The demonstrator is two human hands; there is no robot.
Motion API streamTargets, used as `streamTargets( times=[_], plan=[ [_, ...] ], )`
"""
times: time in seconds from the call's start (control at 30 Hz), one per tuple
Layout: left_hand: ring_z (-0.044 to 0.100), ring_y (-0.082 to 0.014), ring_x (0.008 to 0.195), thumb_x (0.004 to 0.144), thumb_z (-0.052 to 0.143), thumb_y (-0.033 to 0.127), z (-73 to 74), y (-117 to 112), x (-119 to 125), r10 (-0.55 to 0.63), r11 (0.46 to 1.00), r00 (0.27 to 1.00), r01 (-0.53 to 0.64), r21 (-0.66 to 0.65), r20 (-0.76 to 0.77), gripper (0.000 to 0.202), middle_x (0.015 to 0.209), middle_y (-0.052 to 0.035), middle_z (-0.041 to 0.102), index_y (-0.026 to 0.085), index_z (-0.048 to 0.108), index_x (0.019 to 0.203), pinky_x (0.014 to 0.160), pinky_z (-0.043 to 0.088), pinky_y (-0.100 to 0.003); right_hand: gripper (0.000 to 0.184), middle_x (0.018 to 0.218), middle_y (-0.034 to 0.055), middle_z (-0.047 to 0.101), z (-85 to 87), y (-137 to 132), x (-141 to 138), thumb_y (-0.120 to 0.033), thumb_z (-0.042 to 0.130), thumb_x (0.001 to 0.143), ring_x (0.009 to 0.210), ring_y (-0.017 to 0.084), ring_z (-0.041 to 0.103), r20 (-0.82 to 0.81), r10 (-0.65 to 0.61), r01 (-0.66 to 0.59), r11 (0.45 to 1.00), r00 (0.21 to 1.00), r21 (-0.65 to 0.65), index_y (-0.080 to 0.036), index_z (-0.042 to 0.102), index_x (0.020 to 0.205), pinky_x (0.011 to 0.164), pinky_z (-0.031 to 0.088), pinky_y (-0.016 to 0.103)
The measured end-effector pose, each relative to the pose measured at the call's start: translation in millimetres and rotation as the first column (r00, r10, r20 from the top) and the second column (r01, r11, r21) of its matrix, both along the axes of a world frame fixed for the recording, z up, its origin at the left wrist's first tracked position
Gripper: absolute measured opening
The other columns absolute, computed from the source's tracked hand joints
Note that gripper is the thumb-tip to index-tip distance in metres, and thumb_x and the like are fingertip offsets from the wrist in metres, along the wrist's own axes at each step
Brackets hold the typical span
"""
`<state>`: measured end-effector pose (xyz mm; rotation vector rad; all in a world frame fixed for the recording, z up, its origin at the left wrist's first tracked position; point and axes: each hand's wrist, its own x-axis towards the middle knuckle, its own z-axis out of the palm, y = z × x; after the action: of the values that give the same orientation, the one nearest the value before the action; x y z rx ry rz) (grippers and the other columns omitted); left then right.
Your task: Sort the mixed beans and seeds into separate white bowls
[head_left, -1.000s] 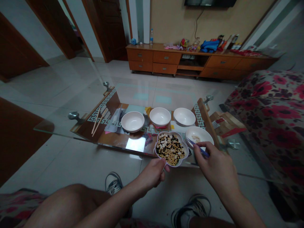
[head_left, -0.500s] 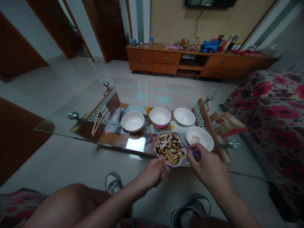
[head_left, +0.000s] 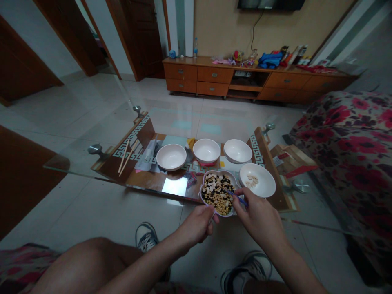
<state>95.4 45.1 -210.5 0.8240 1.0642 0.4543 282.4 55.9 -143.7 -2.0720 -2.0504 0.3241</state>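
My left hand (head_left: 200, 223) grips the near left rim of a flower-shaped bowl (head_left: 235, 178), thumb on top. Mixed yellow beans, black beans and pale flat seeds (head_left: 218, 194) fill this bowl. Between the fingers of my right hand (head_left: 260, 214) is a pair of blue tweezers (head_left: 241, 199), pinched, with its tips down among the beans. Whether the tips hold a seed is too small to tell. Just to the right, a white bowl (head_left: 266, 182) contains several pale flat seeds (head_left: 252, 180).
Three more white bowls stand behind on the glass table: left (head_left: 171, 157), middle (head_left: 206, 150) and right (head_left: 238, 150). Wooden chopsticks (head_left: 124, 158) lie at the left. A paper bag (head_left: 290, 158) is by the table's right side. A wooden cabinet (head_left: 214, 75) lines the far wall.
My right hand has moved left and slightly down, bringing the tweezers from the bowl's right rim in over the beans. My left hand and the bowl stay almost in place.
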Motion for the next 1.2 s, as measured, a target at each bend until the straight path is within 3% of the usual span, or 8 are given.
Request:
streamTargets(
  times=[0.43, 0.9, 1.2],
  plan=[
    [0.022, -0.0064, 0.031, 0.086, 0.033, 0.074, 1.3, -0.6, 1.1, -0.006, 1.0, 1.0, 0.006, 0.006, 0.003, 0.058, 0.043, 0.0078, 0.041, 0.019, 0.054, 0.085, 0.036, 0.015, -0.02, 0.026, 0.069, 0.0047, 0.071, 0.8, -1.9, -6.4, -0.043, 0.046, 0.089, 0.062, 0.023, 0.068, -0.03, -0.025, 0.025, 0.999, 0.999, 0.03, -0.024, 0.065, 0.087, 0.051, 0.034, 0.027],
    [0.021, -0.0065, 0.031, 0.087, 0.034, 0.072, -0.3, -0.4, -0.5, 0.004, 1.0, 1.0, -0.004, 0.016, 0.021, 0.056, 0.042, 0.0079, 0.041, 0.02, 0.053, 0.084, 0.035, 0.015, -0.02, 0.029, 0.074, 0.0042, 0.073, -2.0, -3.9, -15.0, -0.046, 0.047, 0.091, 0.065, 0.023, 0.068, -0.065, -0.084, 0.081, 0.996, 0.994, -0.042, -0.026, 0.067, 0.095, 0.052, 0.034, 0.027],
    [0.022, -0.0071, 0.03, 0.086, 0.034, 0.072, -1.9, 0.3, -0.2, 0.009, 1.0, 1.0, -0.009, 0.011, 0.015, 0.055, 0.041, 0.0082, 0.04, 0.02, 0.053, 0.082, 0.033, 0.016, -0.019, 0.03, 0.071, 0.0049, 0.072, -2.0, -4.3, -14.2, -0.047, 0.048, 0.088, 0.063, 0.022, 0.067, -0.057, -0.142, 0.141, 0.99, 0.988, -0.02, -0.026, 0.069, 0.09, 0.053, 0.035, 0.028]
  ],
)
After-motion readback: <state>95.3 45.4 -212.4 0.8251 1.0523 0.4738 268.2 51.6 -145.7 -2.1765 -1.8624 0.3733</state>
